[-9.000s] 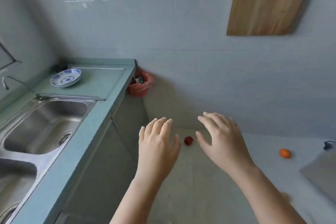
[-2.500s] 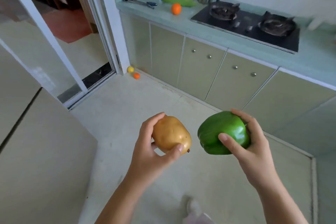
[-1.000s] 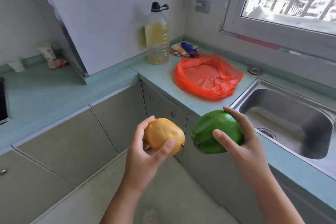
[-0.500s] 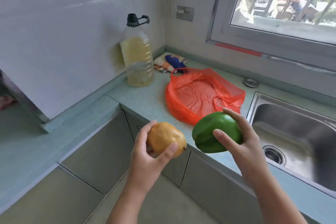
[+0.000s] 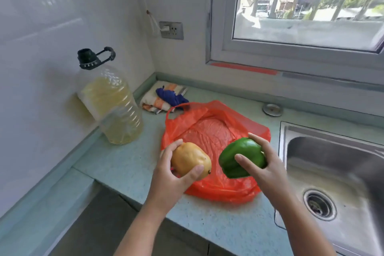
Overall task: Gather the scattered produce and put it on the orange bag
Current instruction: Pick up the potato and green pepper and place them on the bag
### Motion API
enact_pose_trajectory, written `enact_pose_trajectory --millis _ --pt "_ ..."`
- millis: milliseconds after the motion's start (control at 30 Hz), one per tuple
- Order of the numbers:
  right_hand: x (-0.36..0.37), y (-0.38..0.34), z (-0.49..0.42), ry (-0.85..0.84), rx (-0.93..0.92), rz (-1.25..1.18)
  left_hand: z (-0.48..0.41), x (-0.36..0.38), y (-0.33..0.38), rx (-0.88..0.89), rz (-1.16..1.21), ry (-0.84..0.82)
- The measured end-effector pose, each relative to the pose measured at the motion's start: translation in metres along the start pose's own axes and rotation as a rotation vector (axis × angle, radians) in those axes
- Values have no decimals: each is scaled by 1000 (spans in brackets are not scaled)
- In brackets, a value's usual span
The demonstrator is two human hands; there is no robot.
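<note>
**Both hands loaded, over the bag**

Left hand [image 5: 168, 176] wraps a potato [image 5: 190, 160], thumb on its near side, fingers behind. Right hand [image 5: 268, 168] grips a green pepper [image 5: 242, 156], thumb across the front, fingers over the top. Both items sit above the near half of the orange bag [image 5: 209, 131]; can't tell if either touches it. Bag lies spread flat on the counter [image 5: 124, 168], between an oil jug [image 5: 112, 108] on the left and the sink [image 5: 336, 172] on the right. Folded cloth [image 5: 164, 97] behind the bag, in the corner.

A home kitchen: steel sink [image 5: 336, 174], teal countertop [image 5: 128, 164], oil bottle [image 5: 112, 106].
</note>
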State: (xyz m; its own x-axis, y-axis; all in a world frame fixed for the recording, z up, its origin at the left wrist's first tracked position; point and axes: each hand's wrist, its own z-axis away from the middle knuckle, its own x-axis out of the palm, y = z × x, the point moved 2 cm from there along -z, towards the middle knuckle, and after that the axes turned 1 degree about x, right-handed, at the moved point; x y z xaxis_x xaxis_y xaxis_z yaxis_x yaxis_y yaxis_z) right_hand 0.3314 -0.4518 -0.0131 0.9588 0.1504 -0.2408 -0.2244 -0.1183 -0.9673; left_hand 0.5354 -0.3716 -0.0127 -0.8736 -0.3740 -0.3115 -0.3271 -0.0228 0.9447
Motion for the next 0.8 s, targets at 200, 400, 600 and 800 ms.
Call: enact_pose_trajectory --millis 200,400,600,800 --pt "12 23 -58 9 59 54 -70 14 -16 25 -23 -66" --pt "38 47 -97 27 129 156 -136 11 -48 22 -59 -238" --pt "65 73 -131 83 220 283 -204 18 -78 88 -186 -489" --pt "69 100 -157 92 300 371 -266 36 -100 167 -319 -650"
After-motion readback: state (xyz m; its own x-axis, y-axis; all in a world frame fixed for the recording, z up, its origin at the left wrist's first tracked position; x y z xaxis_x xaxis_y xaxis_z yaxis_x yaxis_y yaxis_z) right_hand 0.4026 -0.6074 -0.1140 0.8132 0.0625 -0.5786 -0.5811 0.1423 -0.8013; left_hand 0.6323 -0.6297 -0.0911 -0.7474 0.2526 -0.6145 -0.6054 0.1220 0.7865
